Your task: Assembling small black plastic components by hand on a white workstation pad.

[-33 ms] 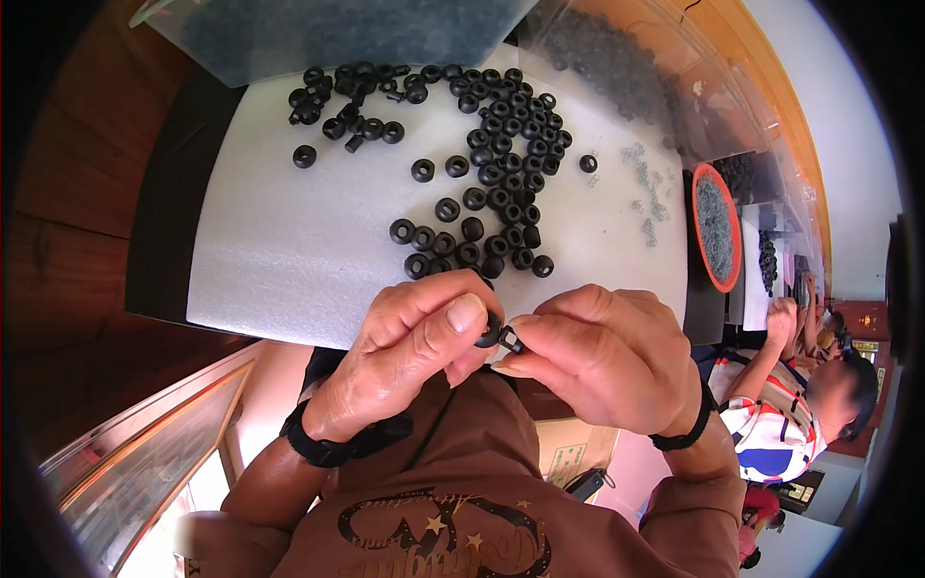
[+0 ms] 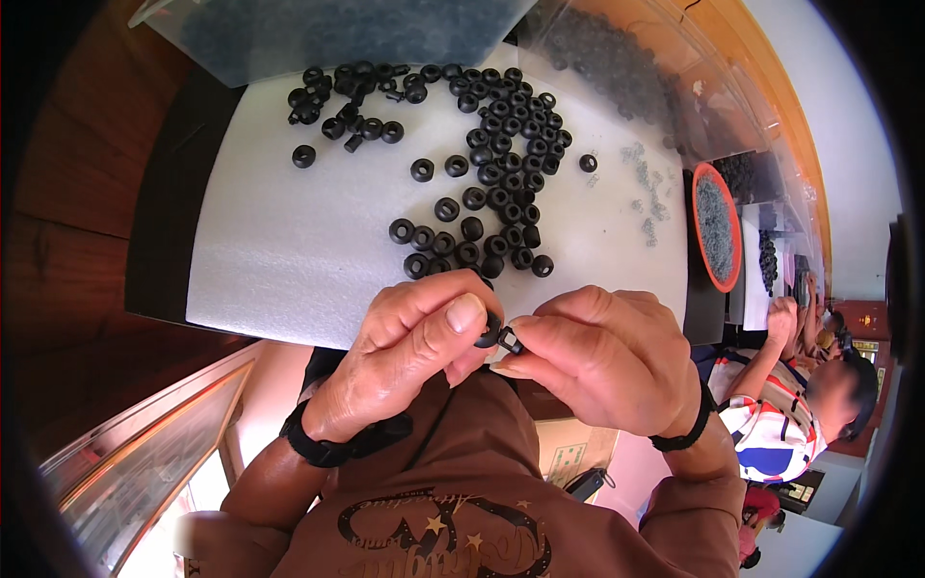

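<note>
My left hand (image 2: 424,337) pinches a round black bead-like ring (image 2: 489,332) between thumb and fingers at the front edge of the white foam sheet (image 2: 279,260). Close against it, my right hand (image 2: 607,356) grips a small black plastic piece (image 2: 511,340) with a square opening. The two parts meet or nearly meet; whether they are joined I cannot tell. Just beyond my hands, many loose black rings (image 2: 446,209) lie scattered on the foam. A cluster of smaller black pieces mixed with rings (image 2: 356,82) is at the far left.
Small clear pieces (image 2: 650,193) lie at the sheet's right side. An orange-rimmed bowl (image 2: 700,178) of grey bits stands beyond them. Translucent bins (image 2: 217,58) line the far edge. At the right, another person (image 2: 776,414) sits by a further table.
</note>
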Available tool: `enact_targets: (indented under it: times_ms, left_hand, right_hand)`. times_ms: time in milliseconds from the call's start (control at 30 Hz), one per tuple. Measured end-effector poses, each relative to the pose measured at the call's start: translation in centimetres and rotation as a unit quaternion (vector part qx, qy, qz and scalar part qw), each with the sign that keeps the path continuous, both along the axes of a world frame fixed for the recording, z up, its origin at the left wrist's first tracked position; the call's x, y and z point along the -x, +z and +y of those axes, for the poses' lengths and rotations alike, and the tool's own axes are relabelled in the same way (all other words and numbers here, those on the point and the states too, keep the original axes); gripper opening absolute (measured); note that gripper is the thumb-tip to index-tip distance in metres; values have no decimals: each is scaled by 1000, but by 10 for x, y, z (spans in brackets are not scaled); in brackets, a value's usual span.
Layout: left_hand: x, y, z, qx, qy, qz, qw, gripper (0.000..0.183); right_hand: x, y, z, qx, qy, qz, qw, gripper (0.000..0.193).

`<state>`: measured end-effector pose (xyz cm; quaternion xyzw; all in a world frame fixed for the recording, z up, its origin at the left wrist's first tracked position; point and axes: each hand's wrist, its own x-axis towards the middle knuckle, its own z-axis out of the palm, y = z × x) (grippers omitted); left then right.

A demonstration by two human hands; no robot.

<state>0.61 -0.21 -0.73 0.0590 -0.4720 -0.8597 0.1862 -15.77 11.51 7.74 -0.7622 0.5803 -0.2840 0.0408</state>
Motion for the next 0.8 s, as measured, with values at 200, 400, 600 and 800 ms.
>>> enact_targets:
  times_ms: [200, 400, 600, 800]
  left_hand:
    - [1, -2, 1, 14, 10, 1, 1000, 44]
    - [1, -2, 1, 6, 9, 4, 1000, 45]
    - [2, -6, 0, 37, 10, 18, 999, 45]
    - [0, -1, -3, 23, -6, -7, 1000, 47]
  right_hand:
    - [-1, -1, 2, 8, -3, -11, 1000, 43]
    - [-2, -2, 4, 4, -7, -2, 1000, 43]
    - [-4, -4, 2, 6, -4, 4, 1000, 43]
    - [-8, -6, 2, 4, -4, 2, 1000, 45]
